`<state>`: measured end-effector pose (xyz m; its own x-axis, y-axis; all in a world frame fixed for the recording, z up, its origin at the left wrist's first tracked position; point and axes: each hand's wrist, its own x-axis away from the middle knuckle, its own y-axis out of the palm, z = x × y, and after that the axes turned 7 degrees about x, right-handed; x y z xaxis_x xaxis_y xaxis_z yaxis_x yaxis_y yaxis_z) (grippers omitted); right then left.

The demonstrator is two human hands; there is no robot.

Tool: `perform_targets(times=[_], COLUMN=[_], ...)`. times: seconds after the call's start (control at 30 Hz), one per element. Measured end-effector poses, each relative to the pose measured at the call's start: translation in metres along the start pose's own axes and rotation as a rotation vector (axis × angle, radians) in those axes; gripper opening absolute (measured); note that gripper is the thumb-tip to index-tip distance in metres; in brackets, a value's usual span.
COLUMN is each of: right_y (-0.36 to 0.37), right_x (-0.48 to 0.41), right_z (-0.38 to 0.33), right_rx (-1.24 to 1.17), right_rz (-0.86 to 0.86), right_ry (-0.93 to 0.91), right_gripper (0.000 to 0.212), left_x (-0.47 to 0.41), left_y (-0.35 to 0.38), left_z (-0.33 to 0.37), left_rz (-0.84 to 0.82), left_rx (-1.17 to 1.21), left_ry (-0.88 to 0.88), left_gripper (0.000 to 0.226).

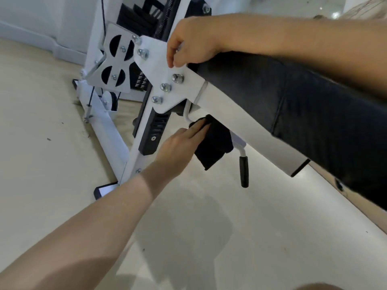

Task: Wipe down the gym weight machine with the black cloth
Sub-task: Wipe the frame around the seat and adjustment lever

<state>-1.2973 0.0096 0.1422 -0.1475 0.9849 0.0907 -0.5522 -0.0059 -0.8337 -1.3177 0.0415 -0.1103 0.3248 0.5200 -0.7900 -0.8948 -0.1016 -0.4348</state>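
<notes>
The left hand [180, 147] presses the black cloth [213, 143] with straight fingers against the underside of the weight machine [240, 120], just beside its white lever. The right hand [190, 41], fingers curled, rests on the white bolted plate [159, 65] beside the black pad [293, 97].

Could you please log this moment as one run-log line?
left hand: presses black cloth under white frame | right hand: rests on bracket plate | wiping underway
</notes>
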Motion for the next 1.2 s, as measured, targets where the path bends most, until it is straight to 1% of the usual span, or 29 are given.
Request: perform_targets(times=[0.07, 0.1, 0.17, 0.2, 0.23, 0.27, 0.3, 0.37, 0.43, 0.47, 0.5, 0.57, 0.6, 0.63, 0.67, 0.7, 0.73, 0.77, 0.8, 0.83, 0.87, 0.93, 1.0, 1.03, 1.13, 1.2], right_y=[-0.003, -0.001, 0.000, -0.003, -0.004, -0.004, -0.003, -0.004, -0.005, -0.005, -0.004, -0.003, -0.002, -0.006, -0.011, -0.019, -0.026, -0.033, -0.040, -0.044, -0.047, -0.052, -0.057, -0.060, -0.063, -0.066], right_x=[-0.003, -0.002, -0.005, -0.003, -0.002, -0.002, -0.001, 0.002, 0.004, 0.005, 0.007, 0.009, 0.008, 0.009, 0.011, 0.018, 0.024, 0.031, 0.036, 0.036, 0.037, 0.037, 0.037, 0.038, 0.043, 0.049], right_z=[0.001, 0.002, 0.004, 0.002, 0.002, 0.003, 0.002, 0.001, 0.002, 0.002, 0.002, -0.001, -0.004, -0.007, -0.009, -0.011, -0.012, -0.011, -0.010, -0.008, -0.009, -0.013, -0.015, -0.015, -0.011, -0.007], right_rx=[-0.003, -0.016, -0.019, -0.014, -0.005, -0.003, 0.006, 0.016, 0.068, 0.099, 0.134, 0.154, 0.109, 0.005, -0.188, -0.457, -0.739, -0.955, -1.061, -1.081, -1.085, -1.160, -1.307, -1.373, -1.545, -1.588], right_rz=[-0.071, -0.080, -0.055, -0.065, -0.061, -0.053, -0.054, -0.060, -0.055, -0.053, -0.048, 0.014, 0.057, 0.062, 0.019, -0.092, -0.261, -0.408, -0.483, -0.462, -0.377, -0.192, -0.104, -0.091, -0.120, -0.127], right_ry=[-0.065, -0.087, -0.129, -0.134, -0.131, -0.146, -0.154, -0.175, -0.195, -0.208, -0.223, -0.268, -0.301, -0.355, -0.416, -0.457, -0.489, -0.524, -0.588, -0.646, -0.670, -0.629, -0.552, -0.517, -0.438, -0.408], right_gripper=[0.024, 0.024, 0.025, 0.025, 0.025, 0.025, 0.026, 0.028, 0.030, 0.031, 0.031, 0.029, 0.031, 0.034, 0.037, 0.040, 0.044, 0.050, 0.050, 0.044, 0.035, 0.024, 0.026, 0.028, 0.030, 0.029], left_x=[-0.002, 0.000, 0.007, 0.011, 0.016, 0.018, 0.020, 0.023, 0.022, 0.020, 0.017, 0.010, 0.004, -0.003, -0.010, -0.017, -0.023, -0.030, -0.037, -0.044, -0.049, -0.059, -0.065, -0.067, -0.075, -0.077], left_y=[-0.011, -0.014, -0.015, -0.016, -0.018, -0.023, -0.031, -0.062, -0.099, -0.120, -0.139, -0.173, -0.190, -0.207, -0.222, -0.234, -0.245, -0.255, -0.264, -0.272, -0.279, -0.292, -0.306, -0.312, -0.326, -0.331], left_z=[-0.004, 0.000, 0.010, 0.016, 0.021, 0.020, 0.014, 0.003, 0.001, 0.005, 0.011, 0.023, 0.029, 0.034, 0.040, 0.044, 0.049, 0.051, 0.055, 0.058, 0.064, 0.078, 0.090, 0.095, 0.100, 0.103], left_rz=[0.011, 0.030, -0.056, -0.130, -0.182, -0.221, -0.225, -0.217, -0.021, 0.053, 0.093, 0.172, 0.226, 0.283, 0.332, 0.371, 0.397, 0.418, 0.435, 0.453, 0.467, 0.493, 0.512, 0.507, 0.520, 0.525], left_rx=[0.039, 0.009, -0.069, -0.096, -0.117, -0.113, -0.138, -0.213, -0.125, -0.023, 0.040, 0.125, 0.179, 0.241, 0.309, 0.346, 0.363, 0.375, 0.387, 0.399, 0.403, 0.406, 0.425, 0.424, 0.402, 0.458], left_ry=[-0.175, -0.174, -0.035, 0.030, 0.045, 0.023, -0.049, -0.278, -0.452, -0.570, -0.672, -0.753, -0.770, -0.777, -0.779, -0.789, -0.799, -0.803, -0.808, -0.811, -0.819, -0.841, -0.847, -0.851, -0.863, -0.856], left_gripper=[0.068, 0.065, 0.060, 0.060, 0.058, 0.054, 0.049, 0.041, 0.039, 0.040, 0.041, 0.032, 0.024, 0.016, 0.010, 0.005, 0.007, 0.012, 0.016, 0.017, 0.017, 0.018, 0.012, 0.007, 0.010, 0.009])
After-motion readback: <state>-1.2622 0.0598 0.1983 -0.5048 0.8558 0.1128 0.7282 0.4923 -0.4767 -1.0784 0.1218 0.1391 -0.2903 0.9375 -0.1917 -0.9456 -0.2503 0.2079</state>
